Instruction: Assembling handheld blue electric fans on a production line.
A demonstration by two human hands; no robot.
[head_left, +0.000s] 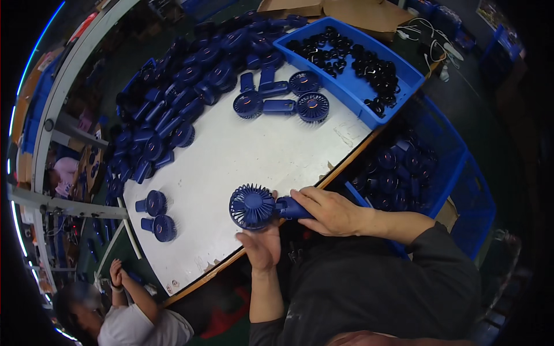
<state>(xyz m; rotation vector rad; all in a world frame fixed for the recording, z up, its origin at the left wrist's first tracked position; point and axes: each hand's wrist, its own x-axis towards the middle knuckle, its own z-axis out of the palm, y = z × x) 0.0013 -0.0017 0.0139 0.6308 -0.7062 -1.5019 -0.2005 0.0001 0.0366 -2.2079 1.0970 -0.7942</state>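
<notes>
A dark blue handheld fan (253,206) is held over the table's near edge, its round slatted head to the left and its handle to the right. My right hand (334,212) wraps round the handle. Beneath the fan head, my left hand (262,248) cups it from below; its fingers are partly hidden behind the head and its thumb sticks out. Two similar fans (164,228) lie at the table's left end. Several more (312,108) lie farther back, next to a large heap of blue fans (190,75).
A blue bin (369,112) of small black parts stands at the table's far right corner. Below the right edge, a blue crate (461,167) contains more fans. The white table (231,155) has a chipped edge. Another person (133,311) sits at lower left, beside a metal frame (75,205).
</notes>
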